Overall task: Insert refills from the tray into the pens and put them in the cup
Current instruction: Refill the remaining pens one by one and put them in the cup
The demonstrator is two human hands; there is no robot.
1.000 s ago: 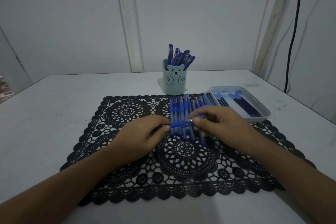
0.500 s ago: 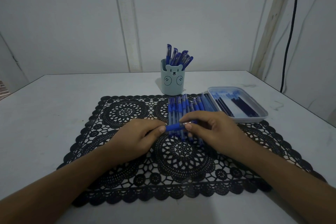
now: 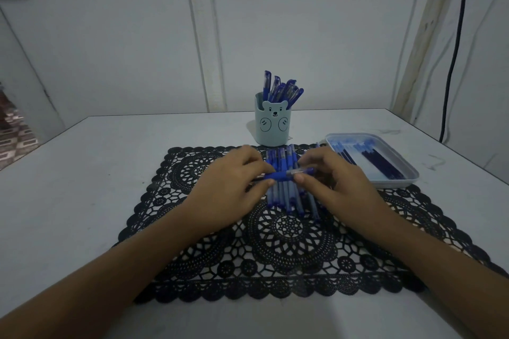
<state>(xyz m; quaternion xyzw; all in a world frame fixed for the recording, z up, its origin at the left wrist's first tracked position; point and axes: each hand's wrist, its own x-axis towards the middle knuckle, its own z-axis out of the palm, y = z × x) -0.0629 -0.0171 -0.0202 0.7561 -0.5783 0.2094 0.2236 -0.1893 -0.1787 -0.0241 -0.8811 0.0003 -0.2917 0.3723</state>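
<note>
Fingertips (image 3: 268, 181) of the left hand (image 3: 228, 187) pinch the blue grip end of a pen (image 3: 286, 174), and the right hand (image 3: 338, 190) has thumb and fingers curled round its clear barrel end. So the pen lies crosswise between both hands, just above the row of pens (image 3: 286, 198) on the black lace mat (image 3: 275, 256). Beyond them the bear-faced cup (image 3: 272, 126) stands upright at the mat's far edge with pens in the cup (image 3: 281, 88) poking out, and the tray (image 3: 407, 176) of dark refills (image 3: 382, 165) sits to the right on the white table (image 3: 82, 201).
</note>
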